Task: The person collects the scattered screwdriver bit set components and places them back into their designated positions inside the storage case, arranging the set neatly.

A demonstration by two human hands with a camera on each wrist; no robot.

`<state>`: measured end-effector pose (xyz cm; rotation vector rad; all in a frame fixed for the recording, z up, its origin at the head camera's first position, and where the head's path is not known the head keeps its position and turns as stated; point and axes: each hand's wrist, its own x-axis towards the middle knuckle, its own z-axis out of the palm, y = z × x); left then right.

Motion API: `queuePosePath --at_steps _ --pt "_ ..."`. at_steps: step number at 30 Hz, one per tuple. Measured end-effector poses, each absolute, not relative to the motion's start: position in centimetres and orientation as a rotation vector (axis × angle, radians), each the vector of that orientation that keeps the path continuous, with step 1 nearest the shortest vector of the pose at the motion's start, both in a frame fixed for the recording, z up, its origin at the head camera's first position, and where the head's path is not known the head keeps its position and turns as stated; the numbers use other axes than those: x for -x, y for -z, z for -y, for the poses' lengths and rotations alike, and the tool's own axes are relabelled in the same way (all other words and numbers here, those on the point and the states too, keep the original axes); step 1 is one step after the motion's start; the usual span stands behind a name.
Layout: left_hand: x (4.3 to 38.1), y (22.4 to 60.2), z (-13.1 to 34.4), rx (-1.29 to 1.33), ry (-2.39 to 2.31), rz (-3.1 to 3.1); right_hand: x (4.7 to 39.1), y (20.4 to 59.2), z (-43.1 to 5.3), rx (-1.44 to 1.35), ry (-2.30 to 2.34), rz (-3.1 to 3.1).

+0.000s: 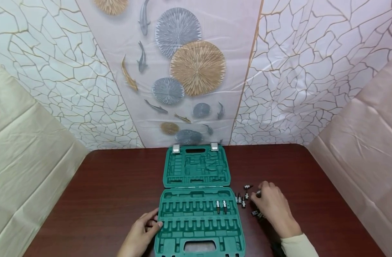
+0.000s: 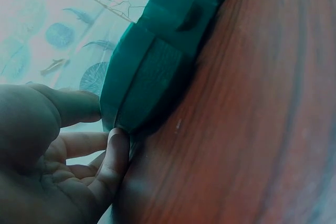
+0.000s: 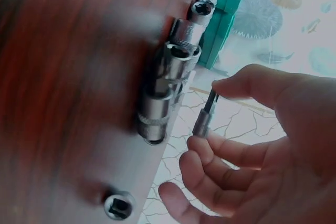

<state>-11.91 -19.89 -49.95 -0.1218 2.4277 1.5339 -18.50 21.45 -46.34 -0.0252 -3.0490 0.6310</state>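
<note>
An open green plastic socket case (image 1: 200,214) lies on the table with its lid folded back. Two bit sockets (image 1: 224,207) sit side by side in the upper row of its slots, toward the right. My left hand (image 1: 141,230) grips the case's left edge, thumb on the rim and fingers against the side. Right of the case, my right hand (image 1: 274,205) pinches a bit socket (image 3: 203,120) by its two ends, between thumb and fingertips, raised off the table. Several loose bit sockets (image 3: 156,114) lie around and below that hand, some partly hidden by it in the head view.
The dark red-brown table (image 1: 118,185) runs out on both sides of the case. The lid (image 1: 196,167), with two metal latches (image 1: 214,146), reaches the patterned backdrop (image 1: 189,117). One socket (image 3: 119,206) lies apart from the others in the right wrist view.
</note>
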Motion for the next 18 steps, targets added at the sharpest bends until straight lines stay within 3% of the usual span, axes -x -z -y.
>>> queuePosePath --at_steps 18 --pt "11.9 50.0 19.8 0.146 -1.530 -2.423 15.2 46.6 -20.1 -0.227 -0.796 2.786"
